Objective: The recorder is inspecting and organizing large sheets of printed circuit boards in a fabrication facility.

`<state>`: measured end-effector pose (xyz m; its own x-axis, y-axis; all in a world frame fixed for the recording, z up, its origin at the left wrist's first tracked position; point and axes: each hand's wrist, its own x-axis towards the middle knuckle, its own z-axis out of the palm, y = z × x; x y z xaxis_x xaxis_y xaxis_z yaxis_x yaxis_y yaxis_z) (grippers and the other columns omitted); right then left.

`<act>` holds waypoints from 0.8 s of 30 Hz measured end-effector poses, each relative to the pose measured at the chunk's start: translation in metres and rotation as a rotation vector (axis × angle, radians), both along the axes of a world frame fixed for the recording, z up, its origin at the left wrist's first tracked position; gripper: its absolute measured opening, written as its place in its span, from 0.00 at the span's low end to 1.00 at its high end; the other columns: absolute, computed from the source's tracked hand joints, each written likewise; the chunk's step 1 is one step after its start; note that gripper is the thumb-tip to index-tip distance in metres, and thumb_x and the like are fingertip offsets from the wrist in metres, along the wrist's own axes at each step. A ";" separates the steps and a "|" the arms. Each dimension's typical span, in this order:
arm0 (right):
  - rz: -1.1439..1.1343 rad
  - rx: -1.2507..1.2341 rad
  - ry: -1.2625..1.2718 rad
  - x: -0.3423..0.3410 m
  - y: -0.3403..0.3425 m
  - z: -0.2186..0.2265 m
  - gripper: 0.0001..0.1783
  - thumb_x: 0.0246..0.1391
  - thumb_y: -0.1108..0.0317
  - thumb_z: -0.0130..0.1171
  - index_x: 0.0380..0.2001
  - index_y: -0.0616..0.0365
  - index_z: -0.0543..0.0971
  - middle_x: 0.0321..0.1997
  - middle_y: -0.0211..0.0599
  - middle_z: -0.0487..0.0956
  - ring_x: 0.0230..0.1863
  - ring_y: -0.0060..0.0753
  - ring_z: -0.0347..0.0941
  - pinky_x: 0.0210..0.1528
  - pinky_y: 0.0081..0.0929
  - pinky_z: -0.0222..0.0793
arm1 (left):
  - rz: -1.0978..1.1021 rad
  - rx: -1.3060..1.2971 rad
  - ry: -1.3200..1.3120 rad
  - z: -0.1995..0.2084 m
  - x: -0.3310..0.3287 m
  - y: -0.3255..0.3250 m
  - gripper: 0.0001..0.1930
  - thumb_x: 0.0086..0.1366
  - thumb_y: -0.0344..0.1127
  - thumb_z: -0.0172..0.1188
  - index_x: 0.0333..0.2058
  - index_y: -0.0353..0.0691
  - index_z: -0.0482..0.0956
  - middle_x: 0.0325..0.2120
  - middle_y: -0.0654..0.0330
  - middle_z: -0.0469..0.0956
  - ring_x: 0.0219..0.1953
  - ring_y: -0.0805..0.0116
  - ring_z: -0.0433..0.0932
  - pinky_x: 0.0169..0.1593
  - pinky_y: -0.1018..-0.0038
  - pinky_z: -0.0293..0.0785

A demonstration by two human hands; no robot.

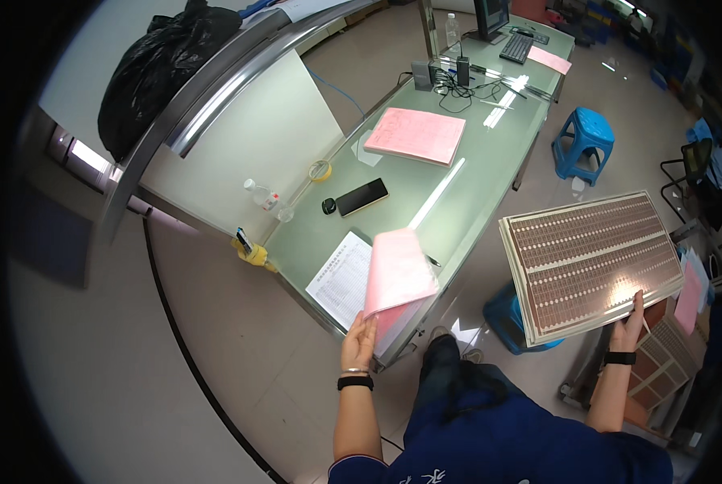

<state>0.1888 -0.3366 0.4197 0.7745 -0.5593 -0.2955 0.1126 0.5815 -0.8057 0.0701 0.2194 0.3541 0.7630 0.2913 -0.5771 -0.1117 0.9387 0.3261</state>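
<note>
My left hand (359, 342) is closed on the near edge of a pink sheet (401, 266), which curls up over the front end of the green-topped table. More pink shows beneath the curl; I cannot tell how many sheets there are. A printed paper form (342, 278) lies just left of it, and a pen (433, 261) pokes out on the right. Off the table's right side, my right hand (628, 324) grips the near edge of a stack of thin rectangular panels (595, 262), with rows of small brown and white pattern on top. The fingers under the stack are hidden.
On the table (478, 181) lie a black phone (362, 198), a tape roll (320, 170), a pink stack (417, 135) and tangled cables (457, 93). A plastic bottle (269, 199) lies by the partition. Blue stools (584, 145) stand on the floor. More patterned panels (665, 363) sit lower right.
</note>
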 end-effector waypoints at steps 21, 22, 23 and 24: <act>0.098 -0.091 0.094 0.079 0.085 0.005 0.21 0.56 0.61 0.51 0.49 0.62 0.67 0.48 0.38 0.71 0.49 0.35 0.67 0.52 0.34 0.64 | 0.000 0.086 0.401 -0.071 0.020 0.053 0.14 0.61 0.31 0.52 0.41 0.27 0.70 0.39 0.51 0.75 0.40 0.59 0.76 0.42 0.67 0.77; 0.096 -0.094 0.093 0.081 0.089 0.004 0.21 0.56 0.61 0.51 0.49 0.62 0.67 0.48 0.38 0.71 0.49 0.35 0.67 0.52 0.34 0.64 | 0.014 0.016 0.354 -0.068 0.022 0.051 0.13 0.61 0.30 0.51 0.41 0.26 0.70 0.39 0.50 0.75 0.41 0.58 0.76 0.42 0.66 0.77; 0.101 -0.076 0.095 0.083 0.091 0.001 0.21 0.56 0.61 0.51 0.49 0.62 0.67 0.48 0.38 0.71 0.49 0.35 0.67 0.52 0.34 0.65 | 0.008 0.012 0.352 -0.055 0.027 0.046 0.13 0.61 0.30 0.51 0.41 0.26 0.70 0.39 0.50 0.75 0.41 0.58 0.76 0.42 0.66 0.77; 0.108 -0.058 0.099 0.084 0.094 0.002 0.21 0.56 0.61 0.52 0.49 0.62 0.67 0.49 0.38 0.70 0.49 0.35 0.67 0.52 0.34 0.65 | 0.017 -0.008 0.461 -0.035 0.033 0.040 0.13 0.62 0.29 0.47 0.41 0.25 0.69 0.41 0.48 0.74 0.42 0.55 0.76 0.43 0.65 0.77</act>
